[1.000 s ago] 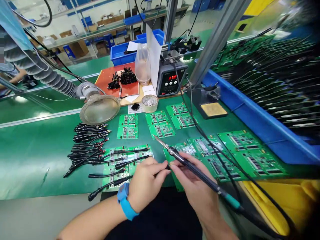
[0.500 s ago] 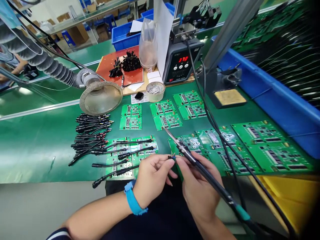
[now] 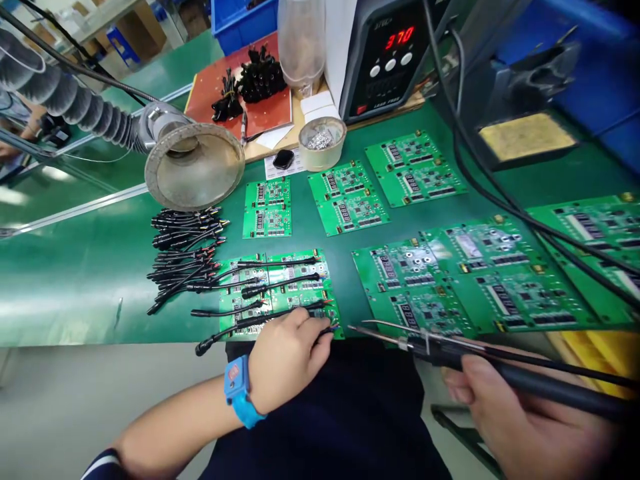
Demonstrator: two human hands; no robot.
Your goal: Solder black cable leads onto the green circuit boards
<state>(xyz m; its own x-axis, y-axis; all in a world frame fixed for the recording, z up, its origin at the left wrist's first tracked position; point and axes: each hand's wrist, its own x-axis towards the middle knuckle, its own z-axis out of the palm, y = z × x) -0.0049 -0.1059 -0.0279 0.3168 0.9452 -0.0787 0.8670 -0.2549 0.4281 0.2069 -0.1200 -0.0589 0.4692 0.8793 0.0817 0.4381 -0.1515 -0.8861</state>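
Observation:
My left hand [image 3: 287, 360], with a blue wrist strap [image 3: 245, 393], is closed near the bench edge over a black cable [image 3: 329, 329]. Only its thin wire ends show past the fingertips. My right hand [image 3: 520, 427] grips a soldering iron [image 3: 535, 381], its tip pointing left toward those wire ends, apart from them. A second thin pointed tool runs along the iron; I cannot make out its kind. Beneath and beside my left hand, several black cables with bared ends lie across green circuit boards [image 3: 300, 293].
A cable pile [image 3: 185, 267] lies left, below a fume extractor hood [image 3: 195, 167]. More boards [image 3: 415, 170] spread to the right. Behind them stand a solder wire spool [image 3: 323, 143], the soldering station [image 3: 395, 60] reading 370 and a sponge holder [image 3: 527, 140]. Black cords [image 3: 465, 147] hang across the right side.
My hands have separated: the right has moved right and down with the iron, the left slightly left and down with the cable. The view has shifted closer to the bench.

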